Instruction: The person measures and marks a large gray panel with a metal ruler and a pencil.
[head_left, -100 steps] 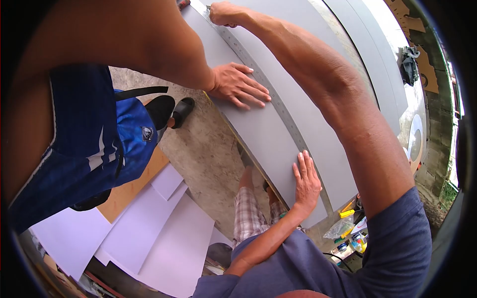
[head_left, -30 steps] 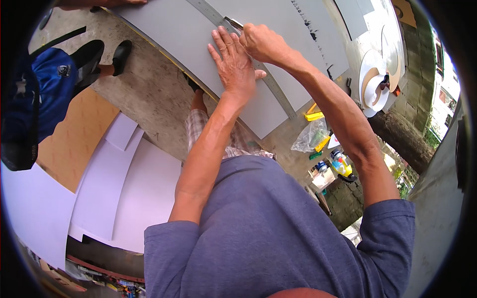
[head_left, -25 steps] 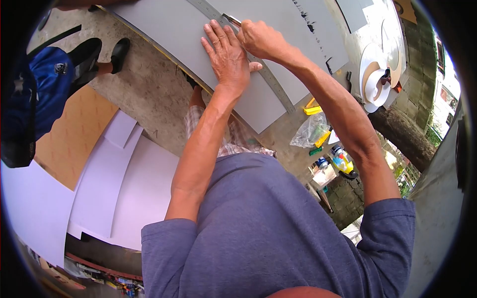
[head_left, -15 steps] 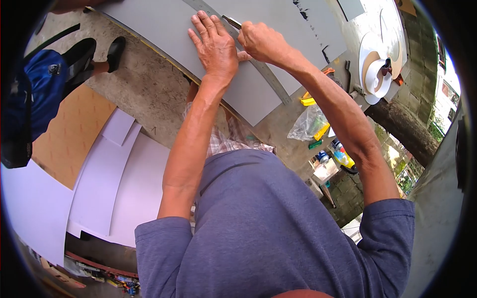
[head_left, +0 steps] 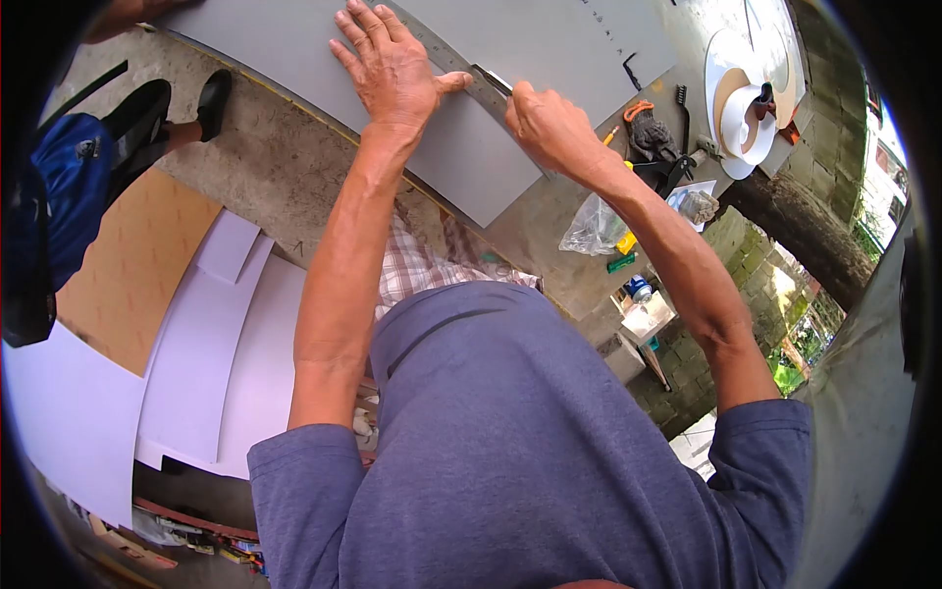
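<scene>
My left hand (head_left: 395, 83) lies flat with fingers spread on a long metal ruler (head_left: 435, 44) and the grey sheet (head_left: 476, 182) beneath it. The thumb reaches across the ruler. My right hand (head_left: 551, 126) is closed around a slim cutter knife (head_left: 494, 80), just right of the left thumb. The knife's tip points up and left, at the ruler's right edge. Most of its handle is hidden in my fist. The ruler's near end passes behind my right hand.
Right of the sheet lie a dark glove (head_left: 648, 133), a black brush (head_left: 683, 110), a clear plastic bag (head_left: 591, 228) and a roll of white strip (head_left: 748, 137). Another person's leg and shoe (head_left: 213, 103) show at left. White panels (head_left: 196, 344) and a brown board (head_left: 137, 265) lie lower left.
My right hand and the knife have slid along the ruler toward its near end. The left hand stays pressed in place, while the whole view has shifted slightly.
</scene>
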Demonstrator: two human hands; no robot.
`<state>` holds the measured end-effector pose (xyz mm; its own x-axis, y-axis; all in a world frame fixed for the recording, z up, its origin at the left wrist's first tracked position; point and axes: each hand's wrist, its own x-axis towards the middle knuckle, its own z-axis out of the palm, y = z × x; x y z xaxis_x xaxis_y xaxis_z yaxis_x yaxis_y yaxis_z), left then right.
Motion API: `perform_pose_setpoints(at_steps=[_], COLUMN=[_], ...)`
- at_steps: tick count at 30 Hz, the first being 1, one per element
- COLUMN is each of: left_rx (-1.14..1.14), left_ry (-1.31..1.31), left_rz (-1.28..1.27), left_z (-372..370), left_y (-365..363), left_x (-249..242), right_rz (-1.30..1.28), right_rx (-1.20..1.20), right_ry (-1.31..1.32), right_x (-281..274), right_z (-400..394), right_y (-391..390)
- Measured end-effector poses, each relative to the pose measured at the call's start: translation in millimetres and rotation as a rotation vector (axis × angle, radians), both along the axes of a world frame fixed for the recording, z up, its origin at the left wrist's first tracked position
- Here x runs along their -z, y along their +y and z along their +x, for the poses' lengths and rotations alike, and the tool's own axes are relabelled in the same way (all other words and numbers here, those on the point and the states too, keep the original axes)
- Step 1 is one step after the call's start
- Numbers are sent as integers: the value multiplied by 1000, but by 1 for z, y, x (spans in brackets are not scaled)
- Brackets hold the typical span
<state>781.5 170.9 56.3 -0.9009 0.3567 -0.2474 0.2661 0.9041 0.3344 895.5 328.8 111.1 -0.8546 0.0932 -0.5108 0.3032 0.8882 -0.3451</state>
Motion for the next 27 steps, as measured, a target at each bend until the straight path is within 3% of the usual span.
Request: perform_pose_setpoints(at_steps=[17,20,27], left_rx=[0,186,210], left_ry=[-54,339,331], left_rz=[-33,64,68], left_z=[-2,-4,-9], left_y=[0,-21,-21], left_x=[-7,54,50], right_rz=[20,23,56], right_rx=[24,27,11], right_ry=[-73,-77,-67], right_x=[-1,-5,1], right_z=[113,137,157], right_y=[38,42,53])
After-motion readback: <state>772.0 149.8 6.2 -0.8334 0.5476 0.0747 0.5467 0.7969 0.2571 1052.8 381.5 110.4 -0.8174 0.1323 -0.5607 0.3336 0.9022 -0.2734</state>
